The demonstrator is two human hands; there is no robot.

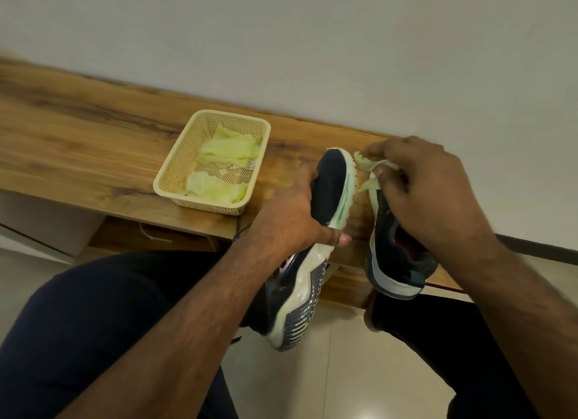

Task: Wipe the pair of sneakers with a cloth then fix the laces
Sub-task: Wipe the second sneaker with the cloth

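Left hand (291, 212) is clamped around one sneaker (316, 240), fingers over the dark upper and thumb pressed on the pale sole edge. The shoe is tipped on its side with the sole facing right, toe on the table (78, 137) and heel hanging out past the front edge over the lap. My guess is it's held that way so the sole rim is exposed and the shoe can't skid while it gets wiped.

Right hand (419, 181) has a pale green cloth (370, 171) bunched in its fingertips, sitting right at the toe end of the other sneaker (394, 250). That one sits upright on the table's front edge, heel also hanging off a bit. The cloth is in the narrow gap between the two toes, so it's hard to say which shoe it's actually touching.

More cloths (225, 156) lie in the cream basket (175, 168) just left of the shoes, easy reach for the left hand if it lets go.

Room-wise: the wall is close behind the toes, so not much space to push forward. Lots of bare table to the left past the basket. Both heels overhang, so too hard a swipe toward the body could probably pull the free one off.
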